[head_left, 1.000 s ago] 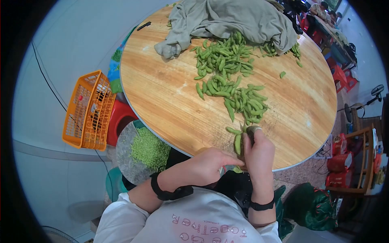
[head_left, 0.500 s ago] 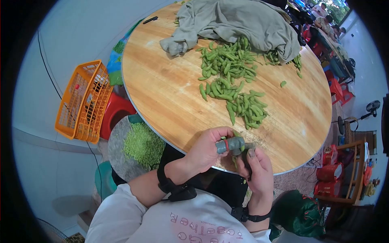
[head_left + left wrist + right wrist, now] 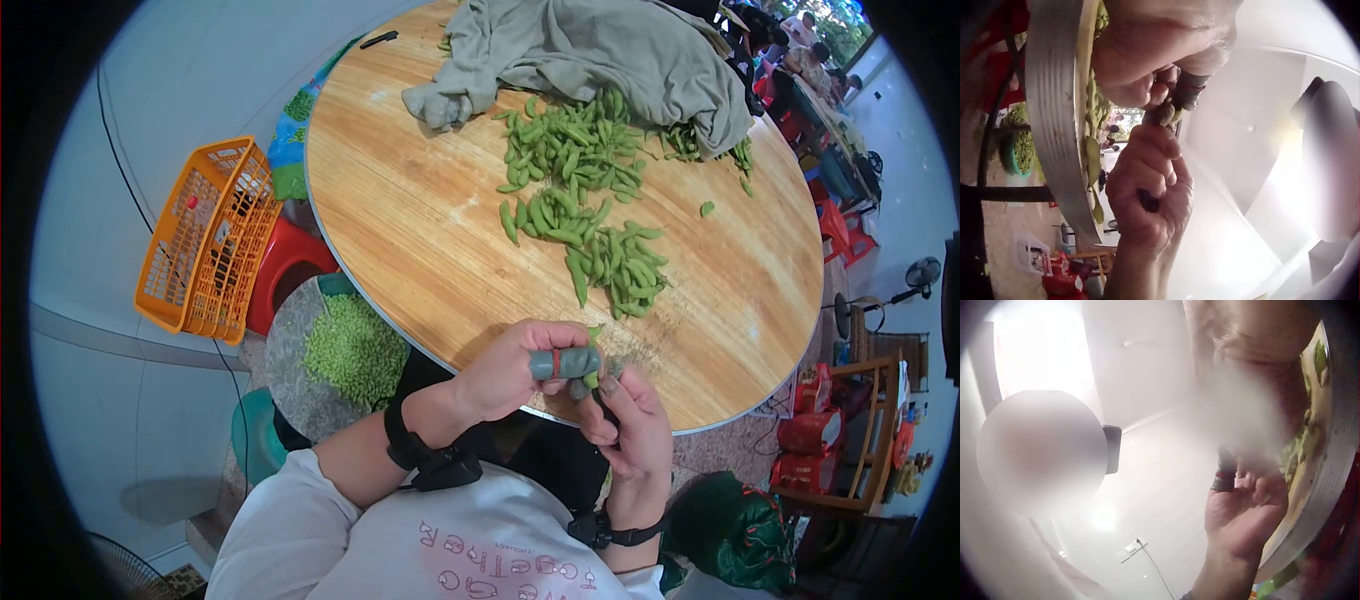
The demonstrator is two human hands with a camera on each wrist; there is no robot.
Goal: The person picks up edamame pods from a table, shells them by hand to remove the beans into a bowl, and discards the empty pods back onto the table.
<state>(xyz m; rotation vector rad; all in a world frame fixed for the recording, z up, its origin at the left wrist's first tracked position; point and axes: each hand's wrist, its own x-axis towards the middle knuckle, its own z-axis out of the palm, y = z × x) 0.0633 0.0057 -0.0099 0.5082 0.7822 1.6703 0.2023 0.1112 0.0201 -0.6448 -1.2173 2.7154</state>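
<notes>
In the head view my left hand (image 3: 495, 375) is over the near table edge, its thumb in a grey cover (image 3: 565, 363) with a red band. It pinches a green soybean pod (image 3: 591, 381) between thumb and fingers. My right hand (image 3: 638, 425) meets it from the right, thumb close to the pod. Its fingers curl round a slim dark tool (image 3: 607, 409), whose end (image 3: 1148, 201) shows in the fist in the left wrist view; its kind cannot be told. Beyond the hands lie loose pods (image 3: 620, 265) and a larger heap (image 3: 570, 150).
A grey-green cloth (image 3: 600, 60) covers the far part of the round wooden table (image 3: 420, 210). Shelled green beans (image 3: 352, 350) fill a grey-lined container (image 3: 285, 350) below the left edge. Near it stand a red stool (image 3: 285, 265) and an orange crate (image 3: 205, 240).
My left hand has come up from below the right hand and now pinches a pod with its covered thumb. The right hand has drawn back slightly towards the body.
</notes>
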